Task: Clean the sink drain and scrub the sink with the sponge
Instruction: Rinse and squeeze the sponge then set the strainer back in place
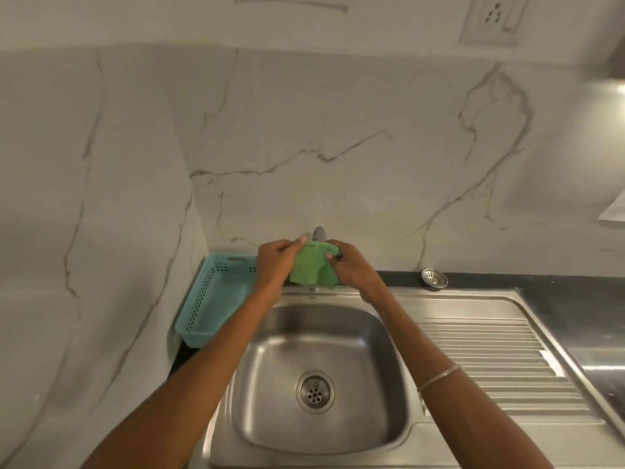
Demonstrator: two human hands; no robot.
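Both hands hold a thin green scrub sponge (pixel 311 268) up above the back rim of the steel sink (pixel 389 336). My left hand (pixel 275 264) pinches its left edge. My right hand (pixel 350 267) grips its right edge, thumb across the front. The sponge hangs bent between them, just in front of the tap (pixel 319 233), which is mostly hidden. The sink drain (pixel 315 391) lies open at the bottom of the basin, its holes showing. A round metal drain strainer (pixel 434 279) sits on the dark counter behind the drainboard.
A turquoise plastic basket (pixel 216 299) stands on the counter left of the sink, against the marble wall. The ribbed steel drainboard (pixel 490 360) stretches to the right. A wall socket (pixel 494 18) is high up at the right.
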